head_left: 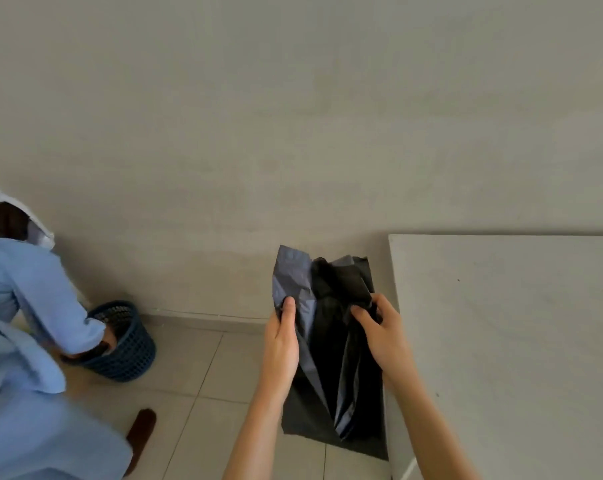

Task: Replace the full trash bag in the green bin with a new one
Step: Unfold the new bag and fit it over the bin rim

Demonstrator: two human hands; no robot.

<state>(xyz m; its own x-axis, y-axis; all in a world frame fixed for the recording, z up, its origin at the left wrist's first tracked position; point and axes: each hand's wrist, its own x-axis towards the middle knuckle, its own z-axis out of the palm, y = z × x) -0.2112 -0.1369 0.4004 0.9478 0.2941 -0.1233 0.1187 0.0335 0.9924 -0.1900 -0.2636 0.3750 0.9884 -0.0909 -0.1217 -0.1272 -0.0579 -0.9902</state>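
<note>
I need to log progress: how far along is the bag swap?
Done: nothing shows it; no green bin is in view. In hand: left hand and right hand grip a black trash bag, pulling it open. Left: fitting it into the bin.

- At the right of the frame a white table fills the space; its left edge stands just beside the black bag, so there is little room on that side.
- The wall closes off the upper frame behind the bag.
- Tiled floor lies open at lower centre, left of the bag.
- At far left a person in blue bends over a blue basket, taking up that corner.
</note>
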